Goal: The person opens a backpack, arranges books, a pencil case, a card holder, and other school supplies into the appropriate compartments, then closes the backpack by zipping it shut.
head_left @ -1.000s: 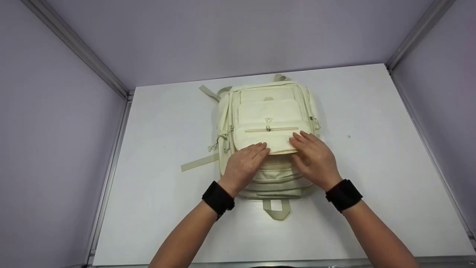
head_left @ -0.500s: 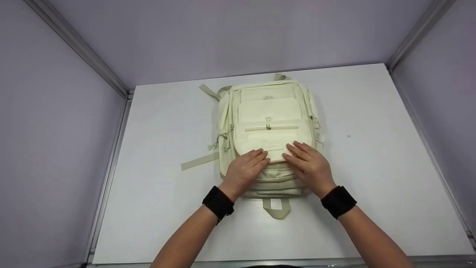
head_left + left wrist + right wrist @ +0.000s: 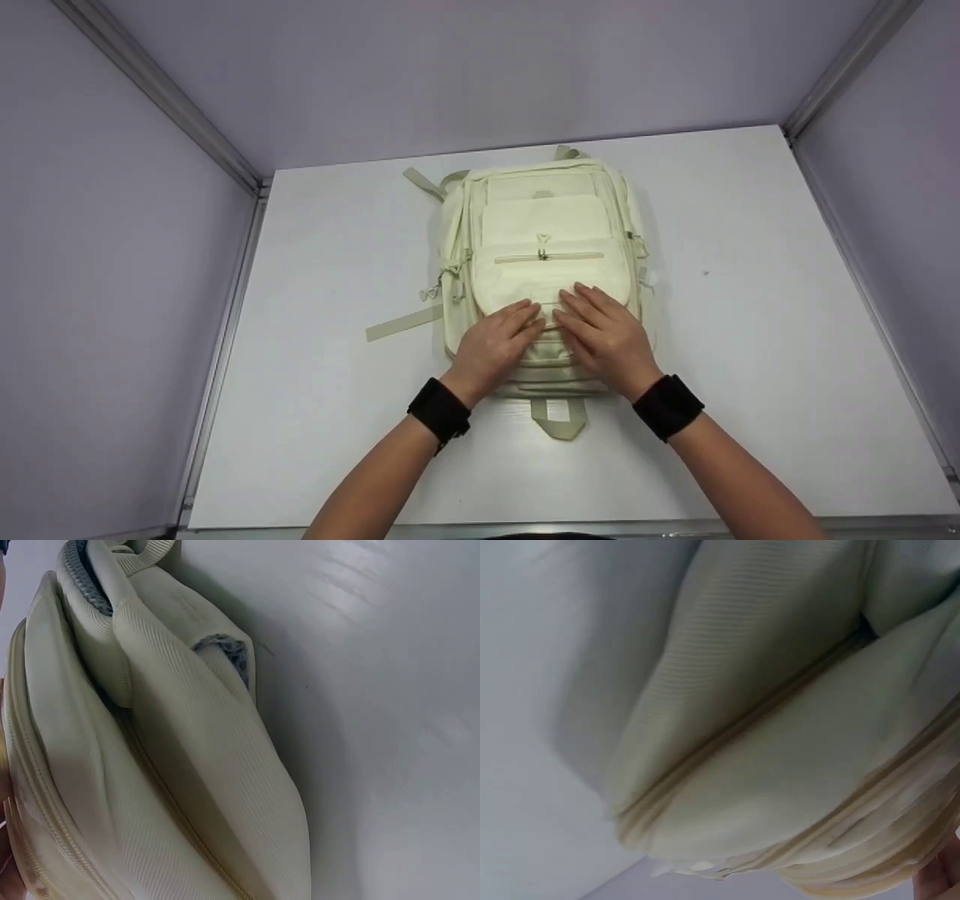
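Observation:
A cream backpack (image 3: 551, 217) lies on its back on the white table, its grab handle toward the person. My left hand (image 3: 491, 345) rests on the near left edge of the front pocket (image 3: 517, 281), fingers together and fairly straight. Close beside it, my right hand (image 3: 607, 341) lies over the pocket's near right edge, its fingers extended and slightly spread. Both thumbs are hidden. Zipper seams and the bag's side (image 3: 202, 735) fill much of the left wrist view. In the right wrist view, fingers (image 3: 934, 881) show beside the pocket's curved edge.
A webbing strap (image 3: 405, 323) sticks out left of the bag, and another strap (image 3: 424, 182) lies at its far left corner. The grab handle (image 3: 559, 429) extends over the near tabletop. Grey-purple panels (image 3: 450, 75) enclose the white table (image 3: 322, 420).
My right hand has moved left along the pocket's near edge, closer to my left hand. The pocket's raised near edge has come down toward the person. My left hand has barely moved.

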The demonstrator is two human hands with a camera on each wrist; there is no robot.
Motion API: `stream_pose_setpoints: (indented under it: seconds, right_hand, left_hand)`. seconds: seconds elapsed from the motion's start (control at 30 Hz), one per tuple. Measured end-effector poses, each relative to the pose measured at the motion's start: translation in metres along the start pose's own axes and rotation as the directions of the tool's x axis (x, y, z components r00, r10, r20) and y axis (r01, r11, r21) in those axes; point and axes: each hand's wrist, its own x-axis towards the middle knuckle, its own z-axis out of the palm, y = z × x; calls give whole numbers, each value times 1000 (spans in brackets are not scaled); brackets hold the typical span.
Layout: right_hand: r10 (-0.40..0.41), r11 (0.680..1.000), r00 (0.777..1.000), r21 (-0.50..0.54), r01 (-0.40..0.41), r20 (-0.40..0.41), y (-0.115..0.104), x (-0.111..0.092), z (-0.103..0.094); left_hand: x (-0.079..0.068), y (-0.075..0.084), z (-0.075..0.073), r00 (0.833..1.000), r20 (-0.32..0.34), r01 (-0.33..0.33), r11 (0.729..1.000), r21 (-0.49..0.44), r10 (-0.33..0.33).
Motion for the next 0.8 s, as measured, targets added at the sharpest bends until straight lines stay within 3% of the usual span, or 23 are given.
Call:
stream_pose_setpoints:
  seconds: [0.17, 0.3, 0.4, 0.47, 0.5, 0.57, 0.67, 0.73, 0.8]
  right_hand:
    - [-9, 1000, 1000, -3, 9, 29, -9, 9, 8]
    - [-7, 1000, 1000, -17, 7, 16, -10, 11, 11]
    - [-16, 1000, 1000, -24, 17, 8, -9, 12, 12]
    - [-22, 999, 1000, -23, 22, -5, -9, 13, 13]
    - [-22, 1000, 1000, -20, 22, -13, -10, 13, 13]
    - [-15, 1000, 1000, -13, 15, -27, -11, 13, 15]
    - [9, 1000, 999, -2, -9, -50, -14, 15, 18]
    - [38, 999, 997, 6, -38, -64, -17, 17, 20]
    - [72, 997, 995, 12, -72, -74, -19, 18, 21]
  left_hand:
    - [1, -4, -6, 1000, -7, -1, 999, -33, 1]
    - [1, -17, -15, 999, -35, 27, 999, -47, -29]
    - [1, -37, -21, 993, -45, 105, 993, -44, -107]
    - [3, -53, -25, 979, -26, 199, 978, -55, -200]
    - [3, -61, -25, 967, -7, 255, 965, -56, -255]
    - [6, -77, -26, 922, 46, 388, 919, -71, -385]
    - [9, -94, -24, 821, 144, 565, 823, -67, -552]
    - [12, -102, -22, 760, 200, 638, 768, -51, -618]
    - [15, -107, -19, 729, 242, 667, 744, -39, -641]
